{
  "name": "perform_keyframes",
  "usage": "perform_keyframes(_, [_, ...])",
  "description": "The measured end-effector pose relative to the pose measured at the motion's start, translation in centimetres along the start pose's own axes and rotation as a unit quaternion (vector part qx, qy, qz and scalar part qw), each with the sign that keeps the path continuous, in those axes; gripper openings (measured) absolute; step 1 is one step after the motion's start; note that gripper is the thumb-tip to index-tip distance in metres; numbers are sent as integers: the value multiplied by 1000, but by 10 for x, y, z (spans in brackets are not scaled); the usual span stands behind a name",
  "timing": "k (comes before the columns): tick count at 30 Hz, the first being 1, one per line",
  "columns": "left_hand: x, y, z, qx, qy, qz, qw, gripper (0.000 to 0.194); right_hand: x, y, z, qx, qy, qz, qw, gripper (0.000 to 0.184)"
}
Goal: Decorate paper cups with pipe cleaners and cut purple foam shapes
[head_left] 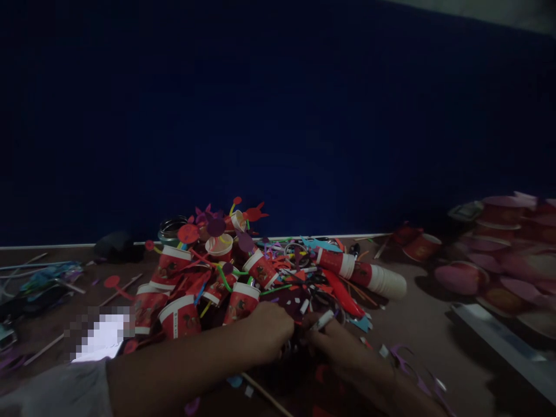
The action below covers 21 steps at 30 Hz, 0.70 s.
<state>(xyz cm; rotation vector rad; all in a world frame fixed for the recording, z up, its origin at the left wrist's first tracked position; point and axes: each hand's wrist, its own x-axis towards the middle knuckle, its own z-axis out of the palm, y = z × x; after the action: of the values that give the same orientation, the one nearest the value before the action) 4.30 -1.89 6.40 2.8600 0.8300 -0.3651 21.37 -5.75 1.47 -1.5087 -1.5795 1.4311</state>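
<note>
My left hand (267, 331) is curled closed low in the middle of the view, pressed into a heap of paper scraps. My right hand (332, 341) sits just right of it, fingers closed round a small white stick-like thing (324, 319) that I cannot name. Both hands meet over dark purple paper (292, 301). Behind them stand several red paper cups (241, 301) with coloured straws and paper shapes stuck in them. The light is dim.
A sleeve of stacked red and white cups (362, 275) lies on its side to the right. More cups and pink paper bowls (499, 255) crowd the far right. A glass jar (171, 230) stands behind the heap. Sticks and scraps litter the brown floor (434, 330) before a blue wall (278, 116).
</note>
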Motion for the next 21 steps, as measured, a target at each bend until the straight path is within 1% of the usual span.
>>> perform_keyframes(3, [0,0,6,-3,10,-7,1000,15,5,-10,-4,-50,-13,-8,999,5])
perform_keyframes(7, [-2,0,13,-8,19,-19,1000,13,11,-20,-7,-88,-28,-19,996,11])
perform_keyframes(9, [-3,0,15,-11,21,-25,999,13,14,-23,-7,-108,-22,-25,994,12])
perform_keyframes(15, [-8,3,14,-20,28,-39,999,15,25,-30,-5,-149,-11,-49,988,11])
perform_keyframes(21, [-9,5,8,-32,13,-45,998,17,38,-36,-3,-166,-8,-58,984,13])
